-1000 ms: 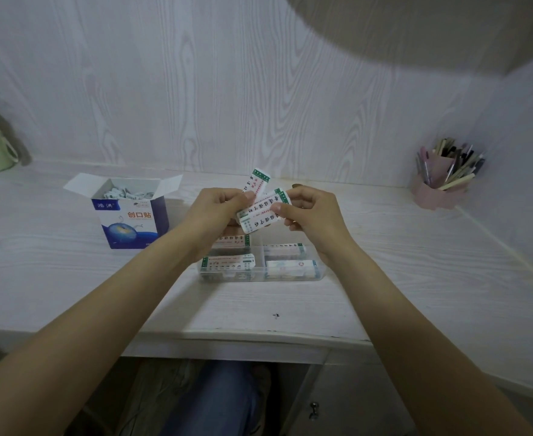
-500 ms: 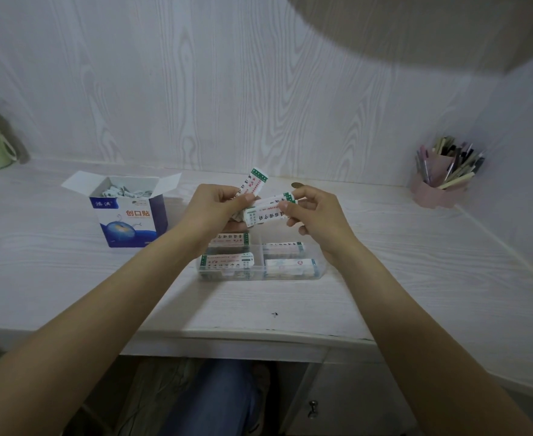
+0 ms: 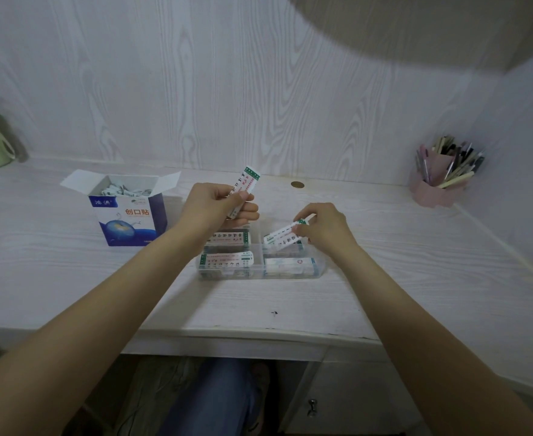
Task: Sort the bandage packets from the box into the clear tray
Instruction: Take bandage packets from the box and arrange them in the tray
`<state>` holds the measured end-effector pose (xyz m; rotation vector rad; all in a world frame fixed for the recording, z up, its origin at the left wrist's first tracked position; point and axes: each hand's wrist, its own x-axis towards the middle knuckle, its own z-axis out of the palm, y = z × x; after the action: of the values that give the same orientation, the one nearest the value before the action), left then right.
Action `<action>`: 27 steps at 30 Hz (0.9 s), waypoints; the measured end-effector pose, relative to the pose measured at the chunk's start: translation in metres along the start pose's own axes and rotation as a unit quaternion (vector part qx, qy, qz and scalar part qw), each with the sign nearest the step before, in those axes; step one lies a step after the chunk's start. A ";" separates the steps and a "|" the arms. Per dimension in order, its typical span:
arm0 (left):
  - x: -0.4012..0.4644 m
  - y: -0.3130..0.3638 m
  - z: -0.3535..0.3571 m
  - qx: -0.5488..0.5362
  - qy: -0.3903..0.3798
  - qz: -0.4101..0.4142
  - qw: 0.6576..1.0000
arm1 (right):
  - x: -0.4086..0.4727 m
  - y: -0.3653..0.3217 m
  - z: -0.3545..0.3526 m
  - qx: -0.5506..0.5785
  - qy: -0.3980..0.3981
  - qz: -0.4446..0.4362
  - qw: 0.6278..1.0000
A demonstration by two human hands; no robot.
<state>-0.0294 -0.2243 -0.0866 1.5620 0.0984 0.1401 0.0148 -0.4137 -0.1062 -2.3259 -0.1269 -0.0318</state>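
- Left hand (image 3: 214, 204) grips one bandage packet (image 3: 243, 191) upright above the clear tray (image 3: 320, 269).
- Right hand (image 3: 325, 228) pinches another packet (image 3: 282, 236) tilted over the tray's far right compartment.

One view only, head-worn, wide-angle. Looks forward and down from above the near edge of the table (image 3: 70, 278), facing the wood-grain wall (image 3: 227, 89). Close in: both forearms run from the bottom corners toward centre. The wall's lines bow at the edges.
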 end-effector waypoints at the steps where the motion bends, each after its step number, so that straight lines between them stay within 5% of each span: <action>1: 0.000 0.000 0.000 0.000 0.000 0.000 1.000 | 0.001 -0.002 0.002 -0.043 -0.008 -0.001 0.999; 8: -0.003 0.000 -0.001 0.005 0.000 -0.005 1.000 | 0.002 -0.014 0.010 -0.216 -0.044 0.015 0.975; 27: -0.004 0.002 0.001 0.007 -0.026 -0.005 1.000 | 0.012 -0.026 0.013 -0.313 -0.122 -0.087 0.938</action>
<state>-0.0331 -0.2262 -0.0850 1.5777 0.0670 0.0914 0.0234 -0.3854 -0.0953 -2.9405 -0.5141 0.1503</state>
